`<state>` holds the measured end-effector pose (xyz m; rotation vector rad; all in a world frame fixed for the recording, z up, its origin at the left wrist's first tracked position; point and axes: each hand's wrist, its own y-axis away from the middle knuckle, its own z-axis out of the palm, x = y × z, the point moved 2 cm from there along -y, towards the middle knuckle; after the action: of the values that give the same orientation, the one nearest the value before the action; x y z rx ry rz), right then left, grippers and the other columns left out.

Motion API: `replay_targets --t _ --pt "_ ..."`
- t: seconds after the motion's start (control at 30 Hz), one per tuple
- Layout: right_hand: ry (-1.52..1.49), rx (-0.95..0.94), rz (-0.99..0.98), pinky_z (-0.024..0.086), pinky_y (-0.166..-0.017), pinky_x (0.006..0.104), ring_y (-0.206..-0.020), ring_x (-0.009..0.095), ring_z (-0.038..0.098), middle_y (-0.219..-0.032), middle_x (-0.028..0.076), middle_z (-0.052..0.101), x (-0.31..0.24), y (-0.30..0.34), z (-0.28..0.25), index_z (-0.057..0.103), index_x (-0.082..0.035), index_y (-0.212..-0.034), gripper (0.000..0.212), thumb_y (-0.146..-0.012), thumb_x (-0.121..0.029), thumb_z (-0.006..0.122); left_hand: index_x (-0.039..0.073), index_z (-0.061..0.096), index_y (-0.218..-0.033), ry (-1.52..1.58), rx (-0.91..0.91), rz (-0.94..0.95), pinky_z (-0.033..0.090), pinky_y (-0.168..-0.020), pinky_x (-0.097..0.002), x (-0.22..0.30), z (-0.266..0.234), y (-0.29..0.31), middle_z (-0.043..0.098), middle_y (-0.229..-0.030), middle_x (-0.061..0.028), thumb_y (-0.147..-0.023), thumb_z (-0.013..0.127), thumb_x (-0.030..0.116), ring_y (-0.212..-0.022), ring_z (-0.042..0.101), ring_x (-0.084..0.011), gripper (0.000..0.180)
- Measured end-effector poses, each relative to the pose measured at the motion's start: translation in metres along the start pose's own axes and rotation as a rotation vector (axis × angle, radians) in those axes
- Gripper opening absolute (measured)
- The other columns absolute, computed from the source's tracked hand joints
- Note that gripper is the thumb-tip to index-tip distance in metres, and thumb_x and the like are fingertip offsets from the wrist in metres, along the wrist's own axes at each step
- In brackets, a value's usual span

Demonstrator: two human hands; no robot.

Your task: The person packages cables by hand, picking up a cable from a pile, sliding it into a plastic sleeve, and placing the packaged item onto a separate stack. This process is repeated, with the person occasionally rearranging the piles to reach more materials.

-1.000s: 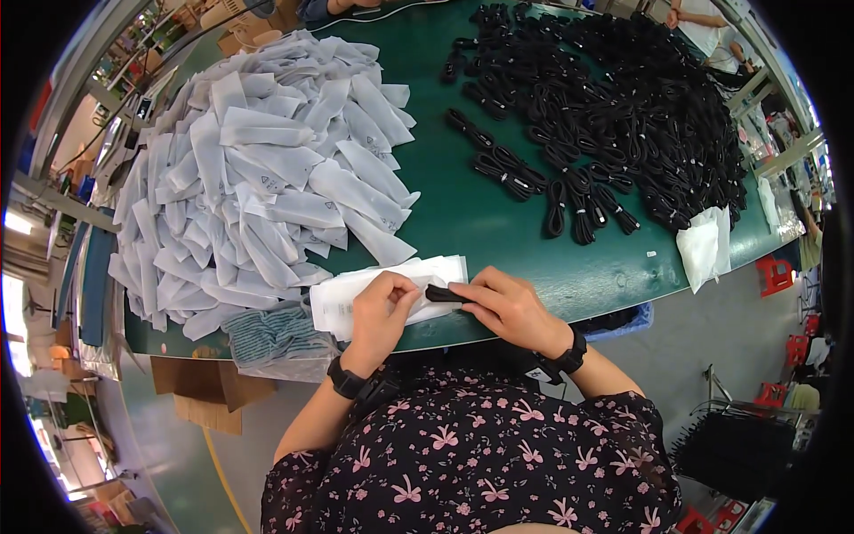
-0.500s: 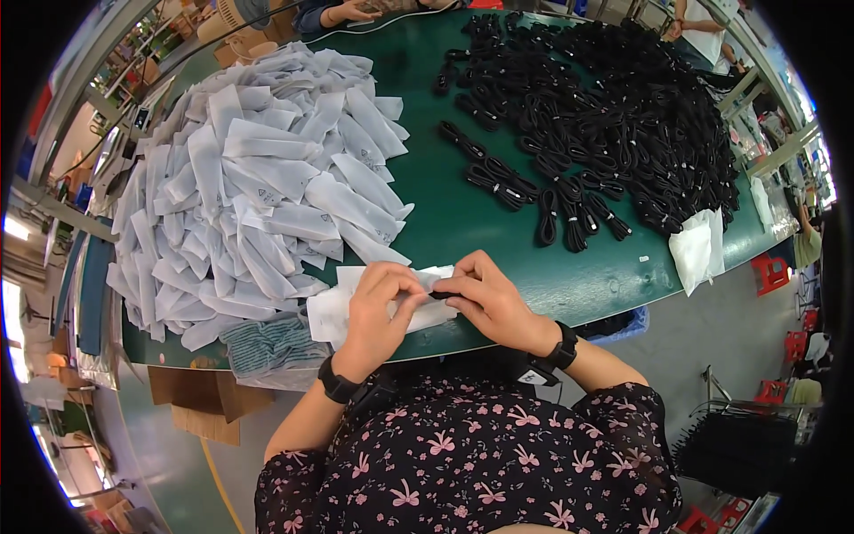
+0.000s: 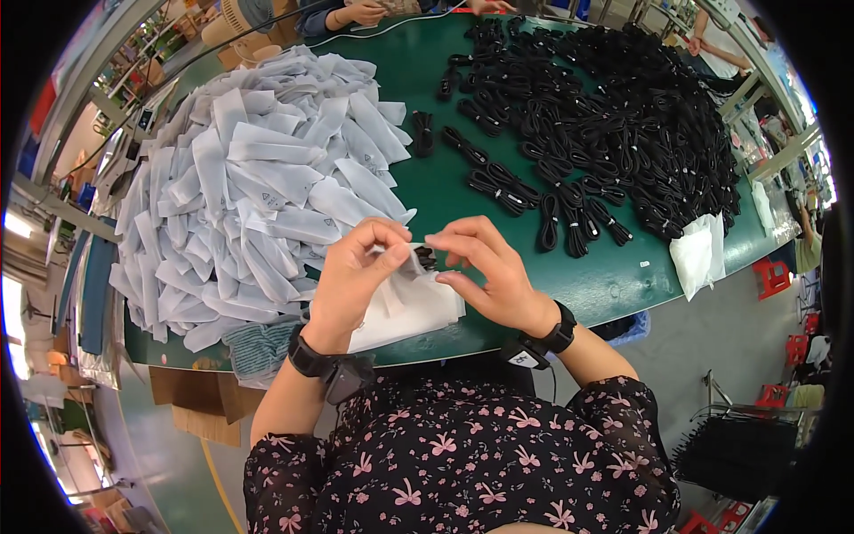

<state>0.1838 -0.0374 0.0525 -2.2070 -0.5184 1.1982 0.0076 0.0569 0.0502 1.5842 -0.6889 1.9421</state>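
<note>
A small translucent white bag (image 3: 411,283) is pinched between the thumb and fingers of my left hand (image 3: 358,271), held up at the table's near edge. The dark end of a black cable bundle (image 3: 427,258) shows at its upper part, and how far it sits inside is hidden. My right hand (image 3: 492,278) is at the bag's mouth, its index fingertip touching or nearly touching the rim and its thumb apart below. Under both hands lies a flat stack of white bags (image 3: 418,319) on the green table (image 3: 569,280).
To the left is a large heap of filled white bags (image 3: 267,169), with a bundle of teal ribbed material (image 3: 258,345) before it. Coiled black cables (image 3: 614,125) are piled at the right beside a white plastic bag (image 3: 696,256). Co-workers' hands (image 3: 363,12) show at the far edge.
Both hands have risen away from me with the bag, which is now upright off the stack. A loose cable bundle now lies by the white heap. A co-worker's hand has appeared at the top.
</note>
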Motion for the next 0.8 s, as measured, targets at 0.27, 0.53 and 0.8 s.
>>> replay_targets --t 0.27,0.53,0.8 --pt "-0.070 -0.047 0.019 0.051 -0.065 0.0284 -0.080 0.020 0.060 -0.104 0.012 0.058 0.005 -0.013 0.012 0.064 0.000 -0.108 0.028 -0.081 -0.001 0.073 0.005 0.057 -0.095 0.228 -0.035 -0.040 0.048 -0.086 -0.0289 -0.002 0.009 -0.017 0.059 -0.114 -0.0052 -0.096 0.061 0.016 -0.097 0.057 -0.0131 0.012" --pt "-0.039 0.131 0.161 0.049 -0.060 0.0323 -0.070 0.022 0.060 -0.081 0.009 0.060 0.001 -0.015 0.007 0.065 0.001 -0.097 0.011 -0.086 -0.001 0.066 0.006 0.053 -0.106 0.365 -0.001 -0.099 0.050 -0.086 -0.0337 -0.015 0.031 -0.011 0.060 -0.115 -0.0089 -0.102 0.051 0.018 -0.105 0.059 -0.0181 0.013" --pt "0.163 0.263 0.225 0.049 -0.060 0.0392 -0.070 0.035 0.060 -0.081 0.015 0.061 0.058 -0.004 0.042 0.063 0.000 -0.087 0.007 -0.090 -0.005 0.060 0.001 0.047 -0.120 -0.433 0.008 -0.071 0.049 -0.091 -0.0376 -0.079 0.044 -0.004 0.057 -0.121 -0.0149 -0.098 0.052 0.013 -0.111 0.059 -0.0276 0.025"
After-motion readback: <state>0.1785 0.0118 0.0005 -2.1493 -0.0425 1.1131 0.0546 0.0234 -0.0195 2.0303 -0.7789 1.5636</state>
